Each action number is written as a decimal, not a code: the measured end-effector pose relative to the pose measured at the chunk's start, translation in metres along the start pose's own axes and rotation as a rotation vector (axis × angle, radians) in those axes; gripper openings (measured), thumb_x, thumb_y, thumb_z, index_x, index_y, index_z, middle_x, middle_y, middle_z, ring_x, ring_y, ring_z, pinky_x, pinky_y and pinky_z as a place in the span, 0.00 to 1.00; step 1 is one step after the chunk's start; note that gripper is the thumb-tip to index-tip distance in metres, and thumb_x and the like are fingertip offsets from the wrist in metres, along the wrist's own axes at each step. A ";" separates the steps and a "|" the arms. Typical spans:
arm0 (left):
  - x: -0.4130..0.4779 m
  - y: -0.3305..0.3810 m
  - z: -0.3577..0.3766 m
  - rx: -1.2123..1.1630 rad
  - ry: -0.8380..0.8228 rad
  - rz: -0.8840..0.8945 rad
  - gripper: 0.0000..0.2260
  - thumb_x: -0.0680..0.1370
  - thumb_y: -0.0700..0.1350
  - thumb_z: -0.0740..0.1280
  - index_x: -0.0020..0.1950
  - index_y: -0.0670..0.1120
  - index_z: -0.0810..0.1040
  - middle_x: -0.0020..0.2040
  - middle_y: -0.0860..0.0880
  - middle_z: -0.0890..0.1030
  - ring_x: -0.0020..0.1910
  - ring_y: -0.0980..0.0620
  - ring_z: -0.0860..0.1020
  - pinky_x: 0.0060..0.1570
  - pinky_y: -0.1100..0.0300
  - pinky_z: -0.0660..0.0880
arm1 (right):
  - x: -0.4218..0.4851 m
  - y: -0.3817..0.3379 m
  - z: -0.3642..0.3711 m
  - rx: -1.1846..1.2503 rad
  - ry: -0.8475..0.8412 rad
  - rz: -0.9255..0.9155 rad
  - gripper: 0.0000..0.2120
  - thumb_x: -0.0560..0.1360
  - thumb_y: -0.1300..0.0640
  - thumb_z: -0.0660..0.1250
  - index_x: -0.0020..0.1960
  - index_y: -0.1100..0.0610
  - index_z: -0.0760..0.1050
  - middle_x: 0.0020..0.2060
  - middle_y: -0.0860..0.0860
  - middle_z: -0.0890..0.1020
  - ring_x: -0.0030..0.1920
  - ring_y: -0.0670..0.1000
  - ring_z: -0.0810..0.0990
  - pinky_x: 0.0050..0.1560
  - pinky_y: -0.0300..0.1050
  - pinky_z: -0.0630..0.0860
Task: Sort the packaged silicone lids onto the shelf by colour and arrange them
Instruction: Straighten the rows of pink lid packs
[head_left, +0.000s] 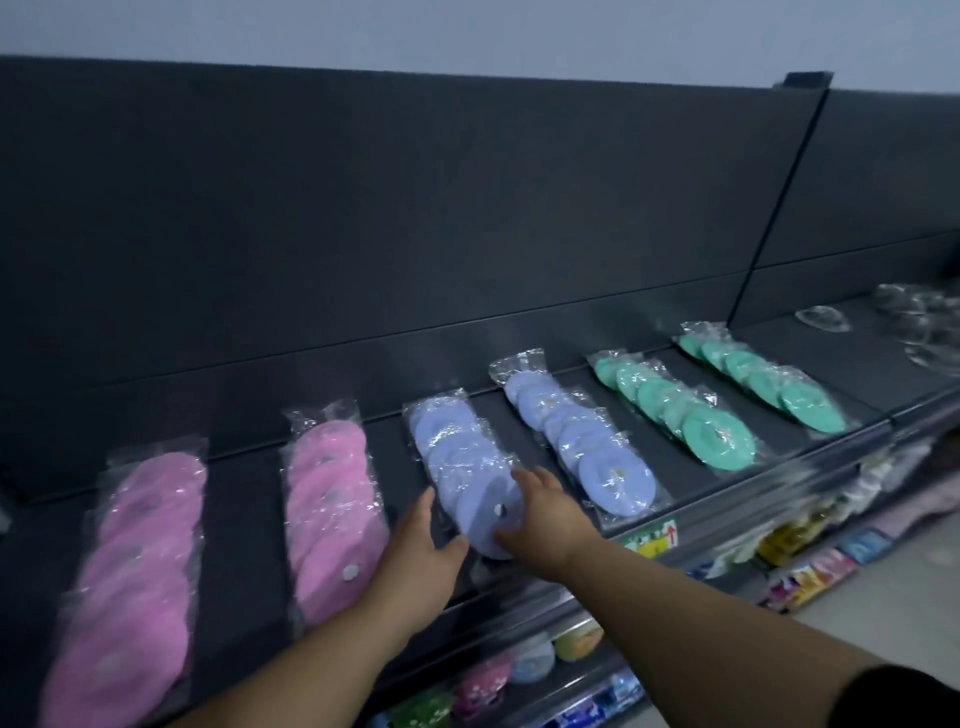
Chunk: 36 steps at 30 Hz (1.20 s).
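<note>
The person is wearing a black sleeve (904, 699) on the right arm, its rounded edge showing in the lower right corner. Both forearms are showing bare down to the left hand (423, 545) and the right hand (545, 519).

free: bare shelf strips (239, 519) between lid rows (327, 509) | blocked: back panel (415, 234) behind

Lid rows side by side on the shelf (239, 519)
Left of the third lid row (470, 470) lie two rows (332, 514); right of it three further rows (587, 441), then clear packets (823, 318); lower shelves (545, 670) sit beneath.
</note>
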<state>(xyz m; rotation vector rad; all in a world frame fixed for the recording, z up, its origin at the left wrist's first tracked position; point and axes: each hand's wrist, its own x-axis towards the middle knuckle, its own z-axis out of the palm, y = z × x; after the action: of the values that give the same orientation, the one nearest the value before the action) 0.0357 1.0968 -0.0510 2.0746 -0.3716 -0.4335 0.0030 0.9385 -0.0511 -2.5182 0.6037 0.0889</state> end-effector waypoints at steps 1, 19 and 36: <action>0.005 0.004 0.009 -0.006 0.012 -0.013 0.28 0.78 0.45 0.65 0.76 0.52 0.59 0.69 0.55 0.68 0.66 0.55 0.68 0.60 0.66 0.62 | 0.002 0.003 0.002 -0.018 -0.046 -0.002 0.34 0.72 0.49 0.66 0.74 0.56 0.59 0.73 0.56 0.61 0.71 0.55 0.65 0.70 0.45 0.64; 0.042 0.017 0.082 0.272 0.247 -0.186 0.33 0.76 0.40 0.66 0.77 0.44 0.55 0.78 0.42 0.48 0.75 0.43 0.57 0.70 0.52 0.62 | 0.042 0.130 -0.067 -0.096 0.042 -0.216 0.33 0.73 0.49 0.66 0.75 0.51 0.57 0.76 0.53 0.55 0.74 0.57 0.56 0.74 0.47 0.57; 0.098 0.119 0.195 0.548 -0.007 0.199 0.28 0.79 0.53 0.62 0.76 0.54 0.57 0.78 0.54 0.43 0.77 0.50 0.45 0.75 0.55 0.50 | 0.036 0.231 -0.136 -0.044 0.206 -0.108 0.25 0.76 0.48 0.64 0.72 0.50 0.66 0.71 0.48 0.66 0.69 0.50 0.66 0.70 0.42 0.62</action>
<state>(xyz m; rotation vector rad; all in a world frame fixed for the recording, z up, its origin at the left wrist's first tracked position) 0.0257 0.8483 -0.0592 2.5296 -0.7603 -0.2327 -0.0739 0.6794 -0.0559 -2.6168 0.5498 -0.2007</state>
